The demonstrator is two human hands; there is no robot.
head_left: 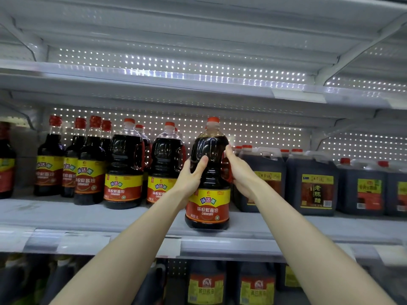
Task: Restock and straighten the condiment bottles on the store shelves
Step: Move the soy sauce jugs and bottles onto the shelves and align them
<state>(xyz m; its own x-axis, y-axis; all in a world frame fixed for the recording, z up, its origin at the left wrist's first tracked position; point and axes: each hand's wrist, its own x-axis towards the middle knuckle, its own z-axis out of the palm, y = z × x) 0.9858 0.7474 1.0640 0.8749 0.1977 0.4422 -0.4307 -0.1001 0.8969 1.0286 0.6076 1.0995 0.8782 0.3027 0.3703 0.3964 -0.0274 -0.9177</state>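
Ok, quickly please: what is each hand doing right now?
Left hand: grips the left side of the large soy sauce bottle.
Right hand: grips the same bottle's right side.

Shop: bottle-stocked shelves (66, 215), price strips (83, 242)

Shelf (66, 214): slim soy bottles (89, 172) left, big soy bottles (124, 168) centre, vinegar jugs (315, 186) right.

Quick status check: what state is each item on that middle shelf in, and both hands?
Held soy sauce bottle: upright, capped, forward of its row.
Left hand: grips the held bottle's left side.
Right hand: grips its handle side.
Two matching large bottles: upright, capped, farther back.
Slim bottles: upright, capped.
Vinegar jugs: upright, capped.
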